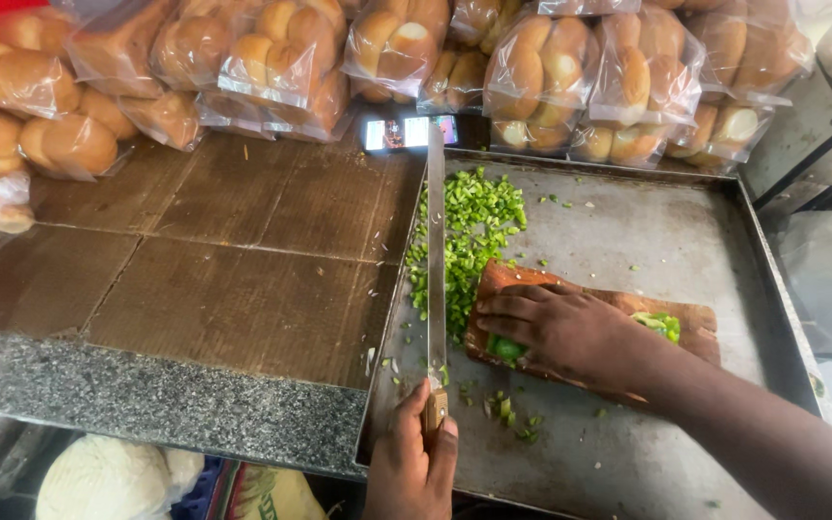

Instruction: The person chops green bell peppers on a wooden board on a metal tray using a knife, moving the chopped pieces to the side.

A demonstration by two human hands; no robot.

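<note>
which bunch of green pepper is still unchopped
The piece pinned under the right hand on the wooden board: one whole green pepper chunk. The heap beside the knife blade is finely diced.

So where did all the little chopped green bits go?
In the head view, the chopped green pile lies on the metal tray, along the knife blade's right side, just left of the wooden board under the right hand.

You've got bagged bread rolls [541, 72] stacked along the back, a phone [410, 132] (screen lit) below them, flattened cardboard [233, 250] over the granite counter [156, 400].
</note>
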